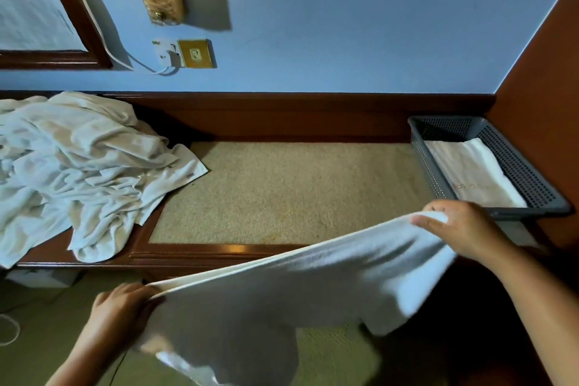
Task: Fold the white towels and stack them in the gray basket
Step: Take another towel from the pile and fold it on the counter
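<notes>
Both hands pinch one towel by its top edge: left hand, right hand.
Soft, limp, light cloth; sags between grips. Best held at corners.

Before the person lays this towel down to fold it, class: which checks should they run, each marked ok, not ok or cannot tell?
1. The left hand grips the held towel at its edge: ok.
2. The right hand grips the other end: ok.
3. Top edge stretched between the hands: ok.
4. Lower corners matched: cannot tell, they hang blurred below.
5. The beige tabletop is bare between the towel pile and the gray basket: ok.
6. Room in the basket above the folded towel: ok.
</notes>
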Available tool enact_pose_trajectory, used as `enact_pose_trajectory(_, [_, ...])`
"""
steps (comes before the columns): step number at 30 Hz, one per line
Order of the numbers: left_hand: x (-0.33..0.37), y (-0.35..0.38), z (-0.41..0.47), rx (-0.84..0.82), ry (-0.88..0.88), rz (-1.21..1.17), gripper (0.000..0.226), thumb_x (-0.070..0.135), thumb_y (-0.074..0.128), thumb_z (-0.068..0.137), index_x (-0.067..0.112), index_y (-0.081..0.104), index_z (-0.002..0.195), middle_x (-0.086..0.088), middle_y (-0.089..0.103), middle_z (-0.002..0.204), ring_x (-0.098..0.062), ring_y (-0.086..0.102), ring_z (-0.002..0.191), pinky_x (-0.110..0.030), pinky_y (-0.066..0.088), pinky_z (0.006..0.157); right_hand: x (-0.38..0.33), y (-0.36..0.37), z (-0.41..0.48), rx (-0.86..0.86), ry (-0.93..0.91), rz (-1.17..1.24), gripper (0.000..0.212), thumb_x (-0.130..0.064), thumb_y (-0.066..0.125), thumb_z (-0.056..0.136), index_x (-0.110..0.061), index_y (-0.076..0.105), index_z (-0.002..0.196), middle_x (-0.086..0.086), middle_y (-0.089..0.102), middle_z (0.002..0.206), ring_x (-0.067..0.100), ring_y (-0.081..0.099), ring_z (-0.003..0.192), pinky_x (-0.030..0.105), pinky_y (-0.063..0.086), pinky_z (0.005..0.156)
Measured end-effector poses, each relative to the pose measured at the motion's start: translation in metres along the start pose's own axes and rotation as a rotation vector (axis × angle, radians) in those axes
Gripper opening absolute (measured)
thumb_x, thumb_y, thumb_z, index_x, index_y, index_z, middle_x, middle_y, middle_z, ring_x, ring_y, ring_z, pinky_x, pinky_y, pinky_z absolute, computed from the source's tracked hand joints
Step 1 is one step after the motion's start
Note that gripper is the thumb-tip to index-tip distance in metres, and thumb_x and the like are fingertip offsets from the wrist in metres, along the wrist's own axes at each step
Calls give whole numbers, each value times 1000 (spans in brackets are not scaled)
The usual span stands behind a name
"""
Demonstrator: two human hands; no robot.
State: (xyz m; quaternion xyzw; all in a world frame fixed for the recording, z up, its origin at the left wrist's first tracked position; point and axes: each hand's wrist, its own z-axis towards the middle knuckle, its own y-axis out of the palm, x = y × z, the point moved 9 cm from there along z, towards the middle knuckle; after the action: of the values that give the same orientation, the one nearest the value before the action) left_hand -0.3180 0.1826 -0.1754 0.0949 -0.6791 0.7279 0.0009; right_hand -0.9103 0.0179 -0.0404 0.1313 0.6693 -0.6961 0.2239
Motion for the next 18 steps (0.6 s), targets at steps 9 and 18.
enact_pose_trajectory(9, [16, -80, 44, 230, 67, 121, 17, 8, 72, 84, 16, 75, 98, -9, 67, 91, -42, 66, 76, -51, 39, 69, 39, 33, 9, -213, 48, -49, 60, -94, 56, 55, -38, 59, 77, -10, 56, 56, 10, 54, 56, 32, 40, 56])
enact_pose_trajectory(18, [14, -119, 184, 316, 102, 72, 27, -8, 70, 82, 8, 76, 103, -17, 71, 100, -48, 65, 90, -59, 49, 75, 48, 12, 133, -40, 73, -251, 31, -48, 60, 93, -22, 61, 111, 9, 67, 87, 33, 62, 83, 39, 52, 70])
